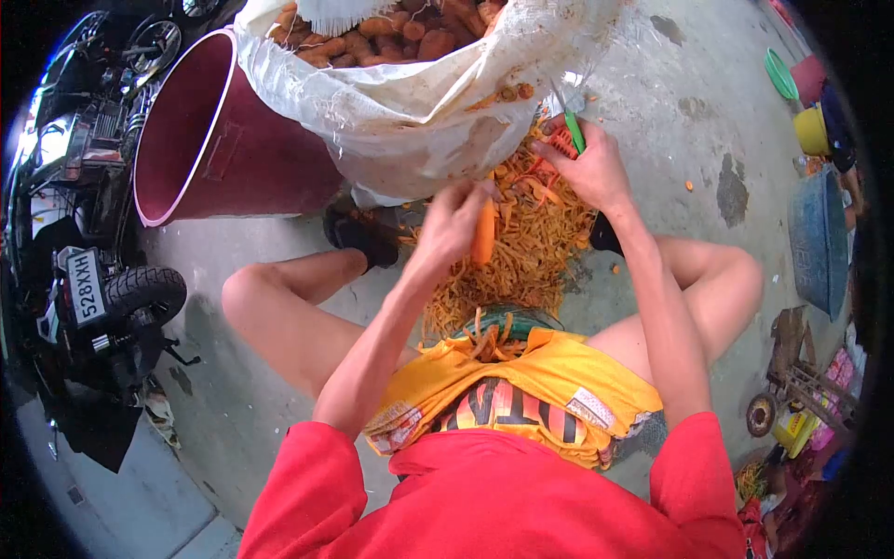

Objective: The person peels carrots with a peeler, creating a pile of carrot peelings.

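Note:
My left hand point(452, 224) is closed around a bright orange peeled carrot point(483, 233), which points down over the peelings. To its right, my right hand point(593, 170) grips a green-handled knife point(575, 133) with its thin blade pointing up and away from me. A red slatted piece point(562, 143) shows beside the right fingers, partly covered by them. Below both hands spreads a heap of orange peelings point(521, 265) on the floor between my legs. Just beyond the hands stands a white woven sack point(419, 140) with its mouth open, full of unpeeled carrots point(372, 42).
A large maroon tub point(237, 177) lies tilted left of the sack. A parked motorcycle point(102, 289) stands at far left. On the right are a blue basin point(818, 242), a yellow pail point(812, 130) and a small wheeled frame point(792, 396). Concrete floor point(670, 121) surrounds me.

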